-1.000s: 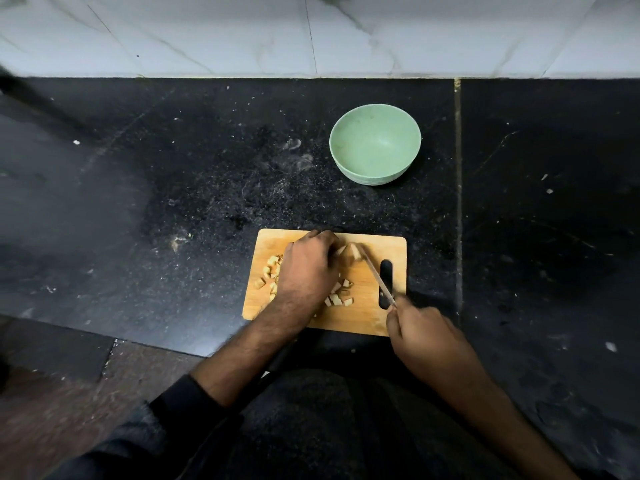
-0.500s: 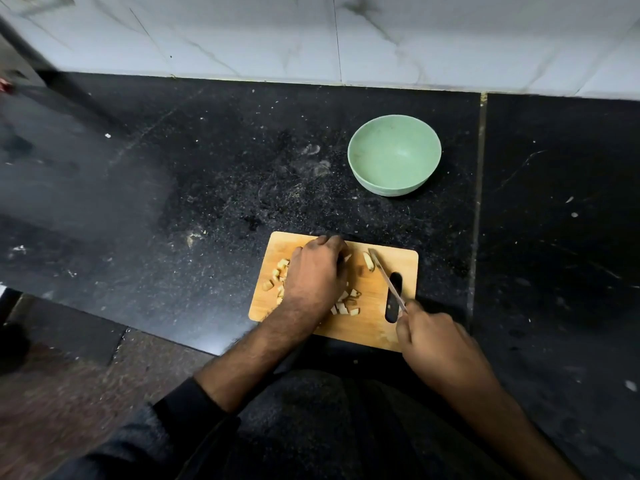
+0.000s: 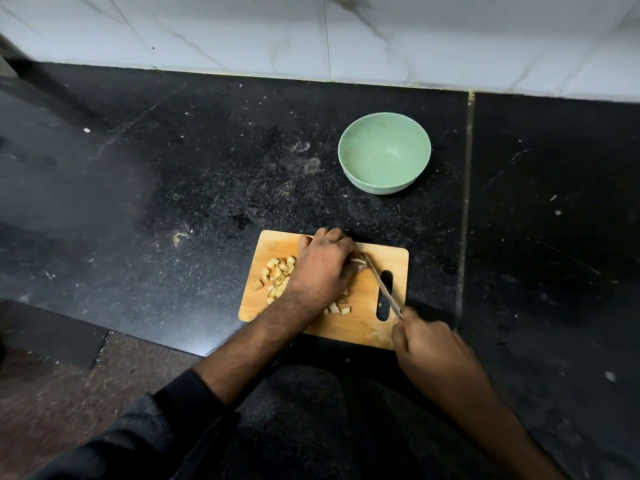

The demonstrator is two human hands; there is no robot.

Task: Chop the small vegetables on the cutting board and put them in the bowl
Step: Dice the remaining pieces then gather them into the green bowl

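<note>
Head view. A wooden cutting board [image 3: 367, 327] lies on a black speckled stone counter [image 3: 173, 188], at the counter's near edge. All positions below are given relative to this board.

The left hand [image 3: 320, 268] rests on the board's far middle part, fingers curled down over a small vegetable piece [image 3: 357, 260], which shows only at the fingertips. The right hand [image 3: 427, 344] is at the board's near right corner, closed around the handle of a knife [image 3: 382, 289]; the handle itself is hidden in the fist. The blade runs from that hand up across the board's dark slot, its tip meeting the held piece just beside the left fingertips.

Chopped vegetable pieces [image 3: 277, 277] lie in a loose heap on the board's left part. A few more sit at its near middle, beside the left wrist.

A pale green bowl [image 3: 384, 157] stands upright on the counter beyond the board's far right side, well apart from it. White marble-look wall tiles [image 3: 311, 32] lie farther behind.
</note>
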